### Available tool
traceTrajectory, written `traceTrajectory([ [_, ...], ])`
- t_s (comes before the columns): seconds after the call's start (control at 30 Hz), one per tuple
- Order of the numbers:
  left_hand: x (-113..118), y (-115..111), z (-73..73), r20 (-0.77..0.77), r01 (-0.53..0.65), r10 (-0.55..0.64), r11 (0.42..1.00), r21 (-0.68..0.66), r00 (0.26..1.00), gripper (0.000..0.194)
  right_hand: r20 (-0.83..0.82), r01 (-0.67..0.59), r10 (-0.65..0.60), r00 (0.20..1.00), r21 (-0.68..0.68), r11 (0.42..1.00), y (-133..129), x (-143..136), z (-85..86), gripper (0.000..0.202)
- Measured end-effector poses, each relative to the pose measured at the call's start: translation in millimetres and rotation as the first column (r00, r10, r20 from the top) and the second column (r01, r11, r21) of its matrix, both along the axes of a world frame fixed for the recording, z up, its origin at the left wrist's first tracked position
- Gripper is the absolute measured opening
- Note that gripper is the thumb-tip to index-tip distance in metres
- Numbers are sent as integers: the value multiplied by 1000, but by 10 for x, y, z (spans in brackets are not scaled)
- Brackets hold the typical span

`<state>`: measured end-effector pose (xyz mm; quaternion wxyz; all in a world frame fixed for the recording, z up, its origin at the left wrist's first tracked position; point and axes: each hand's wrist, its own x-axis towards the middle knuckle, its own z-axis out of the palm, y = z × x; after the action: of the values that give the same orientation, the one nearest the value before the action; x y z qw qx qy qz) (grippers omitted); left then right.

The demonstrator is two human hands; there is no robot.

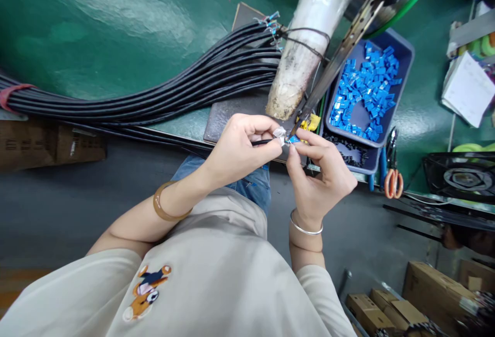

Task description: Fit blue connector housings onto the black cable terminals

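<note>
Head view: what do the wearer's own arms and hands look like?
Left hand: ungloved; smooth, broad amber-brown bangle. Right hand: ungloved; thin, silver-coloured round bangle. Short, loose pale-beige fabric sleeves on both arms.

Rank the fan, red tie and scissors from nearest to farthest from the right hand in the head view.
1. Scissors: to the right of the right hand.
2. Fan: farther right.
3. Red tie: far left, around the black cables.
</note>
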<state>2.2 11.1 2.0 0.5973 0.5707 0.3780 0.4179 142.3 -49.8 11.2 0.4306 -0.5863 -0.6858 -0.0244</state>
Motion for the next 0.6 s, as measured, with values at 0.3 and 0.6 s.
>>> traceTrajectory([
  [0.3,-28,6,-6,-31,35,-36,999,-15,999,9,16,-23,24,1000,-42,999,-28,16,3,14],
  [0.6,-9,-9,-15,-46,34,-35,999,-28,998,8,32,-28,29,999,-32,999,-21,29,-13,15],
])
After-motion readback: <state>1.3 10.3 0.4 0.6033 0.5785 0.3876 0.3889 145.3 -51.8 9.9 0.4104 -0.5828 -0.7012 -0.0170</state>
